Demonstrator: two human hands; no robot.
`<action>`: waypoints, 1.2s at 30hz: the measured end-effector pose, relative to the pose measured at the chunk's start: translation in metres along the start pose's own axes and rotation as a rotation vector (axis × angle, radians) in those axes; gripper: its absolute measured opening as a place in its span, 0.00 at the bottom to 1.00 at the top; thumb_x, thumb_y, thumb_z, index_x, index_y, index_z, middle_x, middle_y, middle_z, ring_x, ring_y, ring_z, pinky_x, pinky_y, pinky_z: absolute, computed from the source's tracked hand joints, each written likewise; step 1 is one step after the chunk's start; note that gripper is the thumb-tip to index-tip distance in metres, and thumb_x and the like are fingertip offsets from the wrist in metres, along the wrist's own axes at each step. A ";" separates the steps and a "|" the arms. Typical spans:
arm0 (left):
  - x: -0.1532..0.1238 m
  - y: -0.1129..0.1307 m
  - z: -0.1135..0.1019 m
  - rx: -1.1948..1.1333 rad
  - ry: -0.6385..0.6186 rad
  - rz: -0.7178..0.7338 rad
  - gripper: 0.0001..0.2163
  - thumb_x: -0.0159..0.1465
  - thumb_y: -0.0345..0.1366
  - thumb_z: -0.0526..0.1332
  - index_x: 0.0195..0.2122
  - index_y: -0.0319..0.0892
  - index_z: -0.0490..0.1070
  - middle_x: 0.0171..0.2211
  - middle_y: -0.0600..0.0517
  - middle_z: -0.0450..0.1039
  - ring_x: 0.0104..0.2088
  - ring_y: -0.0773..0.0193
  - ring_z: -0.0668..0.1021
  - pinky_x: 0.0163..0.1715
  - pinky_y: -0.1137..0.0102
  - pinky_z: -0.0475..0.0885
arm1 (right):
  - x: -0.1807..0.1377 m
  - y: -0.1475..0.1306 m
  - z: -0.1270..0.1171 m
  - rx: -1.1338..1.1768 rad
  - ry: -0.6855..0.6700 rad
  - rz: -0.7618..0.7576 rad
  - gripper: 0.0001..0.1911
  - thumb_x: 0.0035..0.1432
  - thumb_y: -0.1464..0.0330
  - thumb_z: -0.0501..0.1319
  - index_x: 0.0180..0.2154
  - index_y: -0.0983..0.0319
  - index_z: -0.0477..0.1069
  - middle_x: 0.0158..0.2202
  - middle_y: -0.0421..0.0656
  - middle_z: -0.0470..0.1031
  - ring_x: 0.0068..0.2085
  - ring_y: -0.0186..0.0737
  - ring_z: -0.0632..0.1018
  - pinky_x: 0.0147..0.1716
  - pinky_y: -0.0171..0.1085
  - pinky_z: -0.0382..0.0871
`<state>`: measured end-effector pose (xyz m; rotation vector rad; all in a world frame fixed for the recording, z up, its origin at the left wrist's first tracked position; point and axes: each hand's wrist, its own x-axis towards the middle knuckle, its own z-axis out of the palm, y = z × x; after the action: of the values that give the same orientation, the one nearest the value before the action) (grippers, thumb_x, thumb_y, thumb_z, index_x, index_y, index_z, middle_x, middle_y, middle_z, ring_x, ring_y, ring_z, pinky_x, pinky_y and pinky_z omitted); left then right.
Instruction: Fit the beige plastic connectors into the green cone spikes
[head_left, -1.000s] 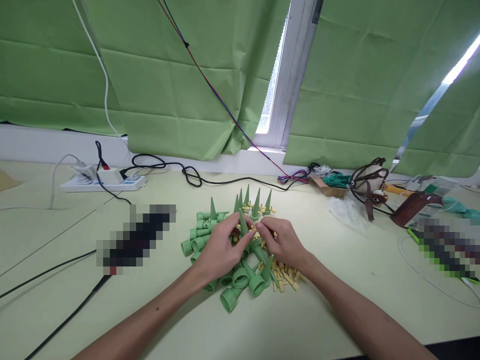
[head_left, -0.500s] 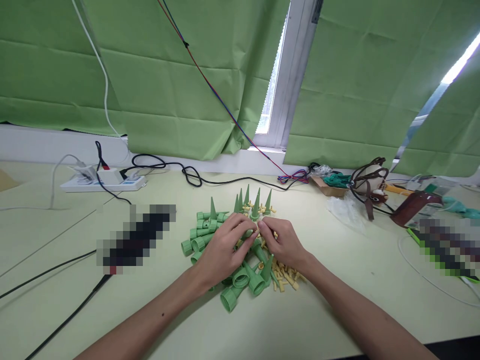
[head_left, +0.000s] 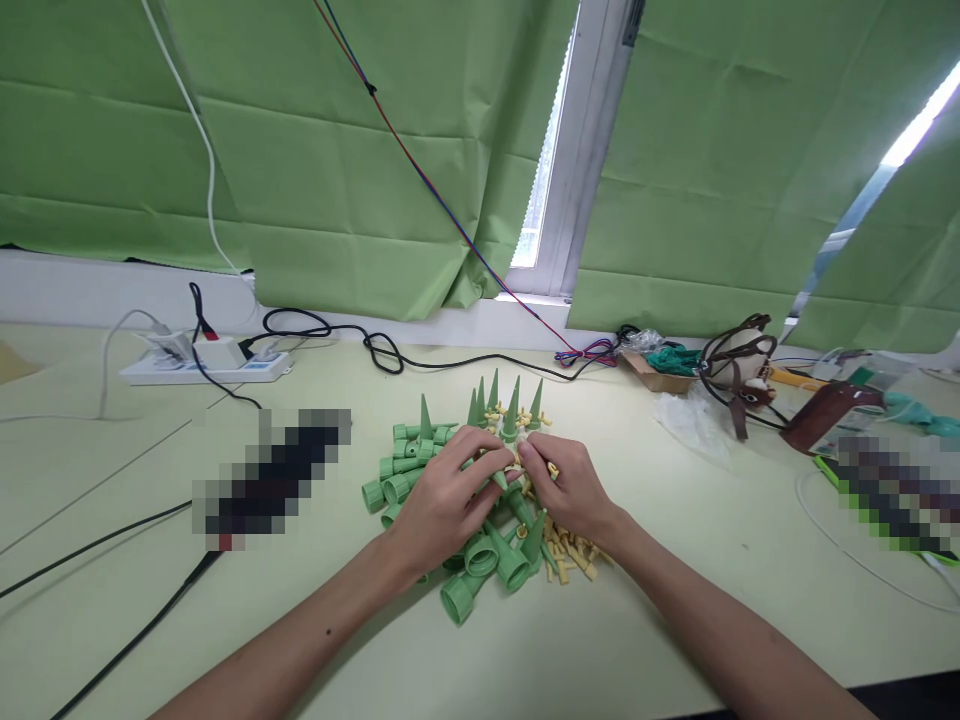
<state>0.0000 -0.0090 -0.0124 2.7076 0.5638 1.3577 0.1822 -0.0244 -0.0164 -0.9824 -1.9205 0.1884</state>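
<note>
A heap of green cone-shaped plastic spikes (head_left: 480, 560) lies on the pale green table (head_left: 525, 660), with small yellow plastic pieces (head_left: 570, 552) mixed in at its right. Several green spikes (head_left: 514, 402) stand upright at the back of the heap. My left hand (head_left: 442, 500) is closed around one green spike, its fingers curled over it. My right hand (head_left: 566, 488) pinches a small yellow piece against that spike's end. The two hands meet fingertip to fingertip over the middle of the heap.
A white power strip (head_left: 206, 362) with plugs sits at the back left, and black cables (head_left: 375, 350) trail across the table. A blurred dark object (head_left: 270, 470) lies left of the heap. Clutter with a brown strap (head_left: 739, 380) fills the back right. Green curtains (head_left: 337, 160) hang behind.
The green spike in my left hand has tipped down from upright into the fingers. Both hands have sunk slightly toward the heap and closed together.
</note>
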 end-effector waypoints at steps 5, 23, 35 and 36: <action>0.000 -0.002 0.001 -0.015 0.039 0.053 0.13 0.62 0.20 0.56 0.44 0.43 0.66 0.39 0.47 0.68 0.40 0.60 0.70 0.38 0.64 0.71 | 0.000 0.000 0.000 0.017 -0.009 -0.021 0.18 0.68 0.69 0.48 0.24 0.59 0.49 0.21 0.35 0.53 0.22 0.31 0.57 0.25 0.34 0.51; -0.001 -0.002 0.003 -0.048 0.021 0.068 0.13 0.61 0.18 0.57 0.43 0.41 0.66 0.40 0.47 0.68 0.41 0.60 0.69 0.40 0.64 0.70 | -0.001 0.000 0.001 0.034 -0.032 -0.006 0.19 0.69 0.69 0.48 0.23 0.60 0.50 0.19 0.35 0.53 0.21 0.31 0.56 0.25 0.34 0.51; 0.000 -0.001 0.001 -0.031 0.057 0.041 0.15 0.60 0.18 0.56 0.43 0.43 0.67 0.39 0.47 0.68 0.41 0.59 0.70 0.39 0.63 0.71 | -0.002 0.000 0.001 0.114 -0.069 0.017 0.16 0.70 0.67 0.46 0.27 0.60 0.54 0.24 0.36 0.57 0.25 0.33 0.60 0.28 0.34 0.55; 0.000 -0.001 0.001 -0.033 0.060 0.039 0.15 0.60 0.18 0.56 0.43 0.43 0.67 0.39 0.47 0.68 0.41 0.59 0.70 0.39 0.63 0.71 | -0.002 -0.001 0.001 0.122 -0.075 0.017 0.16 0.70 0.67 0.46 0.27 0.60 0.54 0.24 0.36 0.57 0.25 0.33 0.60 0.28 0.34 0.55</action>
<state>0.0006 -0.0078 -0.0130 2.6736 0.4908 1.4493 0.1814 -0.0257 -0.0180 -0.9213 -1.9446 0.3521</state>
